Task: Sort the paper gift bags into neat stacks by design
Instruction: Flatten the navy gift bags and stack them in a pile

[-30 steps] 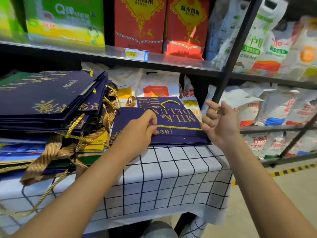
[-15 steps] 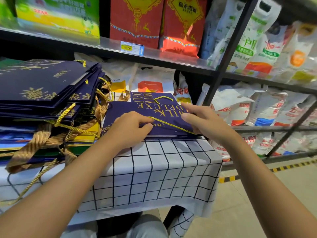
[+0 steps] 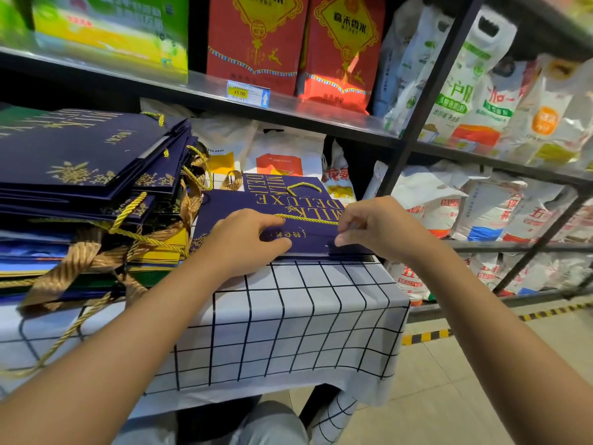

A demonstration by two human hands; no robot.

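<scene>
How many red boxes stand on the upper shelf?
2: one red box stands left of the price tag; the other red box stands beside it on the right. More may be hidden beyond the frame.

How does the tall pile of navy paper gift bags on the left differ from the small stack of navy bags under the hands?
The tall left pile of navy paper gift bags holds many bags; the small stack of navy "MILK DELUXE" bags holds only a few. The pile is fanned and uneven, with gold cords spilling out; the stack lies flat and squared. Both hands, left hand and right hand, rest on the stack; none touches the pile. Both are navy with gold print and lie on the checked tablecloth.
</scene>
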